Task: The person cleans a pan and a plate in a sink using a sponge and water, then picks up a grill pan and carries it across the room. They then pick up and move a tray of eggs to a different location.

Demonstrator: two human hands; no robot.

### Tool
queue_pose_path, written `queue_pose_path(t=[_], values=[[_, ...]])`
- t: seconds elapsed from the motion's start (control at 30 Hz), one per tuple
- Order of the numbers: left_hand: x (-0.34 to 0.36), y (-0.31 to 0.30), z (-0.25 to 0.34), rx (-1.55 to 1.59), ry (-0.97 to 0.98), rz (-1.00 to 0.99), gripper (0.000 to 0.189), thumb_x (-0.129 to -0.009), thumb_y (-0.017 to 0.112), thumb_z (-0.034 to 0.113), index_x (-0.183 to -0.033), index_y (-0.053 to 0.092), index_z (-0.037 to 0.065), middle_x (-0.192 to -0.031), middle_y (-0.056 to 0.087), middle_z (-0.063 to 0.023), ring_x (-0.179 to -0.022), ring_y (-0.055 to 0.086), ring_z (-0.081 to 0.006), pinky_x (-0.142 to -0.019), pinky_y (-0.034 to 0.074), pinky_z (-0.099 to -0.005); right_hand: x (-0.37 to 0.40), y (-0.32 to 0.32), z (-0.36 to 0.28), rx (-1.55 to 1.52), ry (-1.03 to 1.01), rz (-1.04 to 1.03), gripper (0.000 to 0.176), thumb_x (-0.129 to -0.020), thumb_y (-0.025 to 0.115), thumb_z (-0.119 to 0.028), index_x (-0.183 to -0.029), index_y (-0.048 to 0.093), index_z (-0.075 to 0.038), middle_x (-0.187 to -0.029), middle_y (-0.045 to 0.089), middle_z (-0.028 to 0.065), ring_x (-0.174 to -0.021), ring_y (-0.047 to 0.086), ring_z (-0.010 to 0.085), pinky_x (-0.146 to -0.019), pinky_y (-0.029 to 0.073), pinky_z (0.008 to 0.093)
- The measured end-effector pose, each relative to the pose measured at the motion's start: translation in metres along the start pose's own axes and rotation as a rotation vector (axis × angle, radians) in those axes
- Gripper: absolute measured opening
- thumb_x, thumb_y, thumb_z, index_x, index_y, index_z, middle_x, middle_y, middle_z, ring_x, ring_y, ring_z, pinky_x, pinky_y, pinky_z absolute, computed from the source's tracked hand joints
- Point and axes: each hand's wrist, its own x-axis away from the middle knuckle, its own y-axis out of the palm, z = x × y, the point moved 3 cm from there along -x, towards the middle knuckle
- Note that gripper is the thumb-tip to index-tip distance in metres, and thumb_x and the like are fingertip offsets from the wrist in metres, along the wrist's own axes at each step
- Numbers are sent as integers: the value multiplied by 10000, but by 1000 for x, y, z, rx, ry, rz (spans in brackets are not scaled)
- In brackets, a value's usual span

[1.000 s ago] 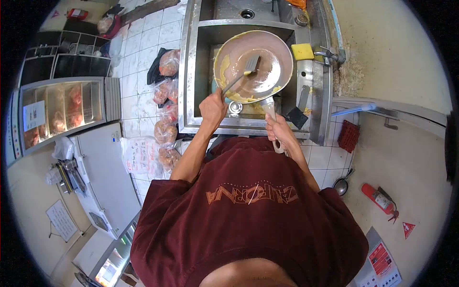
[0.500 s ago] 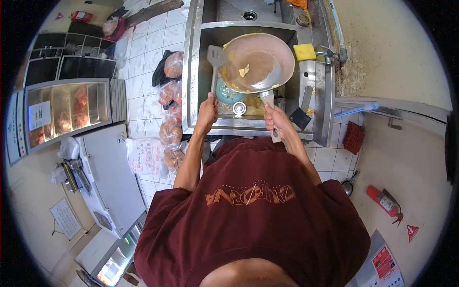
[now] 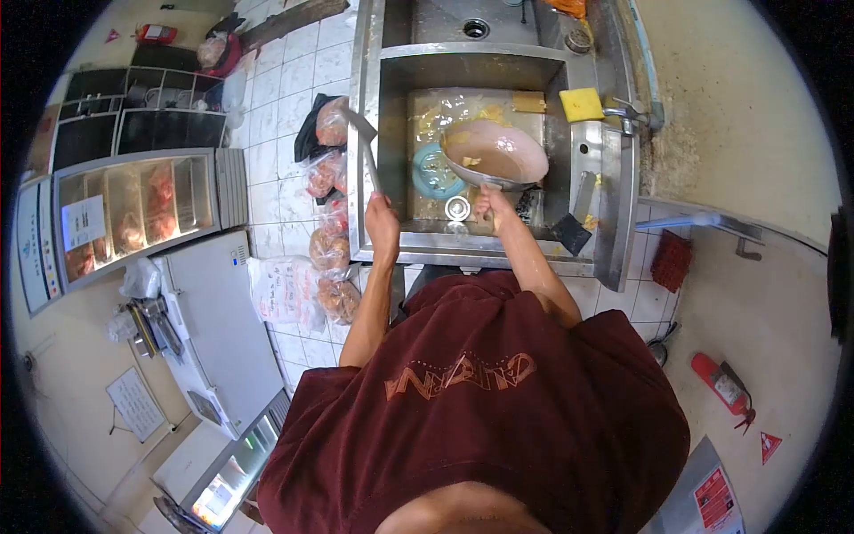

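My right hand [image 3: 493,206] is closed on the handle of a pan [image 3: 507,149], held low inside the steel sink basin [image 3: 480,67]. Residue and a pale scrap lie in the pan's bowl. To the left, my left hand [image 3: 382,218] grips a grey spatula [image 3: 367,147], its blade over the basin's left rim. Beside the pan in the basin lies a round bluish dish [image 3: 436,173], and a round metal drain piece [image 3: 457,208] is nearer me. Cloudy water and yellowish scraps cover part of the basin floor.
A yellow sponge [image 3: 581,104] lies on the right ledge near the tap [image 3: 627,114]. Closer to me, a black-bladed scraper [image 3: 570,233] rests on that ledge. Bagged food [image 3: 329,247] stands on the floor left of the sink. A second basin [image 3: 436,22] is farther back.
The pan has dropped lower into the basin and tilted, uncovering more of the basin floor. My left hand has shifted left with the spatula, whose blade now sits over the rim.
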Motion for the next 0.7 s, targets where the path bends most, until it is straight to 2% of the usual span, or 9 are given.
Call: queue_pose_path(t=[0.1, 0.13, 0.23, 0.27, 0.37, 0.47, 0.53, 0.63, 0.7], values=[[0, -1, 26, -559, 537, 181, 397, -978, 486, 412, -947, 552, 22, -617, 547, -142, -568, 553, -313, -552, 402, -416, 14, -9, 12, -11, 27, 60, 280, -1002, 521, -326, -828, 422, -130, -599, 344, -30, -477, 337, 86, -417, 313, 241], [-4, 1, 29, -567, 402, 128, 352, -961, 524, 374, -990, 557, 24, -666, 573, -196, -613, 573, -384, -586, 414, -467, 20, -9, 13, -17, 29, 62, 289, -1001, 522, -336, -821, 424, -132, -594, 342, -35, -473, 333, 86, -416, 309, 242], [-6, 14, 32, -609, 435, 79, 331, -951, 542, 353, -986, 559, 25, -669, 577, -192, -619, 579, -380, -586, 418, -461, 42, -10, 12, 14, 9, 50, 323, -996, 527, -362, -790, 416, -140, -590, 339, -42, -466, 323, 85, -414, 295, 243], [-9, 18, 31, -605, 344, 29, 296, -945, 558, 318, -996, 562, 27, -694, 593, -203, -646, 598, -380, -602, 433, -453, 48, -9, 10, 32, -2, 40, 336, -995, 528, -370, -778, 411, -142, -590, 338, -44, -464, 321, 85, -415, 290, 243], [-3, 32, 34, -594, 484, 22, 265, -940, 570, 284, -1000, 564, 26, -723, 616, -206, -670, 611, -376, -625, 451, -443, 59, -13, 8, 41, 29, -17, 359, -994, 530, -375, -755, 396, -143, -605, 342, -42, -472, 325, 86, -421, 283, 241], [5, 42, 35, -549, 435, -19, 247, -938, 576, 258, -1015, 572, 23, -775, 642, -205, -697, 629, -372, -647, 463, -438, 73, -12, 4, 35, 50, -110, 361, -992, 534, -372, -752, 388, -146, -609, 341, -40, -483, 340, 86, -437, 306, 248], [14, 44, 43, -633, 427, -5, 232, -951, 550, 237, -1071, 580, 41, -815, 655, -204, -729, 644, -380, -659, 474, -450, 97, 2, 1, 117, 37, 12, 375, -979, 550, -396, -719, 387, -180, -567, 313, -69, -445, 325, 62, -397, 266, 234], [22, 44, 40, -631, 657, 115, 221, -961, 522, 197, -1130, 574, 63, -828, 661, -206, -756, 650, -383, -663, 487, -456, 126, 13, -1, 287, -12, 116, 402, -974, 539, -441, -686, 380, -209, -538, 299, -85, -421, 321, 52, -372, 234, 226], [25, 45, 29, -568, 885, 154, 328, -887, 538, 64, -1214, 558, 87, -939, 659, -178, -750, 650, -364, -623, 511, -431, 131, 1, 7, 357, -54, 80, 419, -976, 525, -457, -669, 371, -217, -529, 303, -85, -413, 327, 54, -362, 223, 228]])
